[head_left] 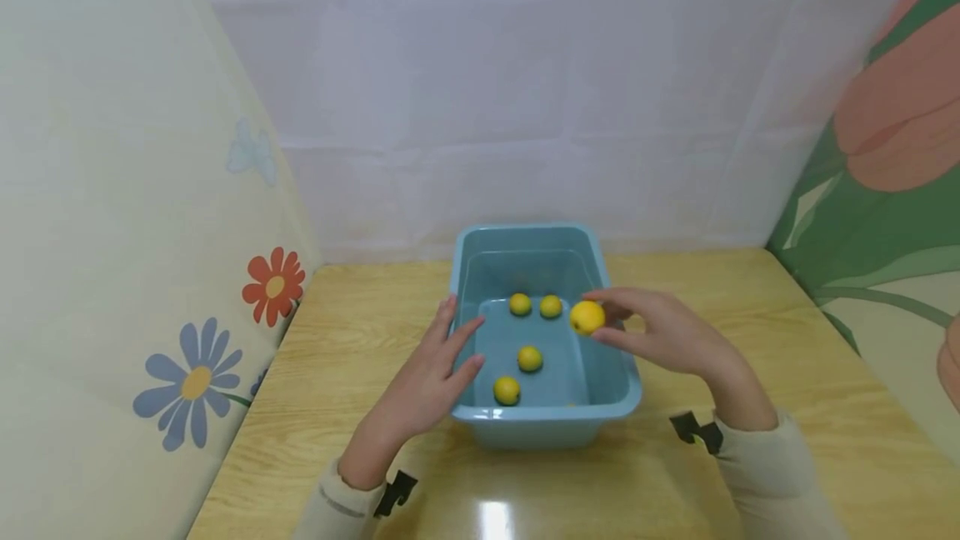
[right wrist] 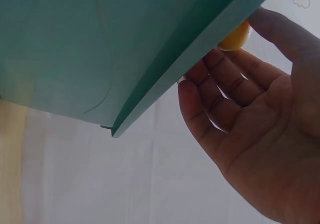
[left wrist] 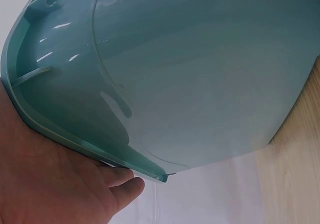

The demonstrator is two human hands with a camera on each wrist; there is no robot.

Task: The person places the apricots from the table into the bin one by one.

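A light blue plastic basin stands on the table, with several small round yellow fruits inside, among them one near the front and one farther back. Between thumb and fingertips, my right hand pinches another yellow fruit above the basin's right side. In the right wrist view the basin's rim partly hides that fruit. My left hand rests on the left rim with its fingers spread and fairly straight. From the left wrist, the hand appears against the rim's edge.
The wood-grain table extends to both sides of the basin. Behind it hangs a creased white cloth. A flower-printed panel borders the left, and another printed panel stands at the right.
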